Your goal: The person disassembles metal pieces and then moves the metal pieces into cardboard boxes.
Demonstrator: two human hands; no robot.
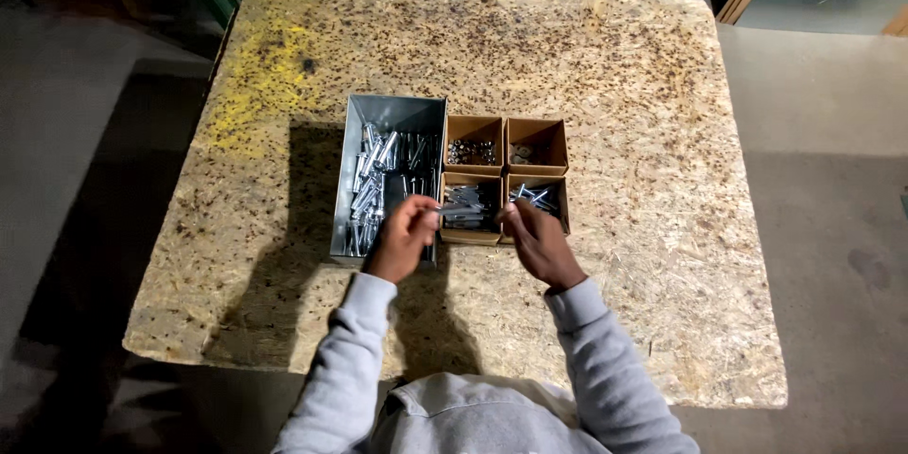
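A square table [605, 85] of rough pressed wood-chip board is seen from above, its surface flecked with dark chips and stained yellow near the far left corner. Around it lies smooth grey concrete floor [832, 227]. Near the table's middle a rectangular grey sheet-metal bin [390, 113] is set, filled with shiny silver bolts [374, 175] lying in a loose heap. Just beside it, on the right, four small square brown cardboard boxes [539, 144] are grouped two by two, touching one another; small metal fasteners are held in them, the kinds too small to tell.

The left hand [402, 238] is held over the bin's near right corner, its fingers pinched around a slim silver metal piece [451, 210] that reaches towards the near left box. The right hand [537, 241] is curled over the near right box; whether anything is gripped cannot be told.
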